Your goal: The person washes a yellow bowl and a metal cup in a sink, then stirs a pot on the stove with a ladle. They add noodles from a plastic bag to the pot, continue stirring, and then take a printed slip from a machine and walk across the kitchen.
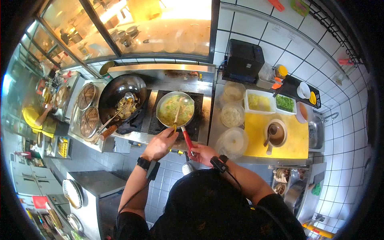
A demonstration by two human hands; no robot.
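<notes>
One co-worker (34, 118) in yellow stands at the far left, beside a side counter. Nearer, two round wire baskets (87, 96) sit in a metal tray (76, 131). Just right of them a large dark wok (111, 94) rests on the stove (206, 117), with chopped food (134, 99) and a ladle (129, 96) inside; its wooden handle (110, 131) points toward the wearer. Next comes the pan (159, 116), set over a burner at the stove's right side and holding pale liquid with green and orange pieces (173, 109). The person's left hand (161, 144) has its fingers closed around the wooden utensil (176, 120), whose far end lies in the liquid. The right hand (203, 155) has its fingers curled around the pan's red handle (187, 140). Farther right, three round clear containers (232, 142) line the counter edge, beside a yellow board (298, 138). Two white rectangular tubs (247, 105) stand at its back edge, one with yellowish food, the other with chopped greens (284, 103). Upon the board stands a pot (285, 130) of brown liquid with a dark ladle. At far right is a metal sink (316, 134).
</notes>
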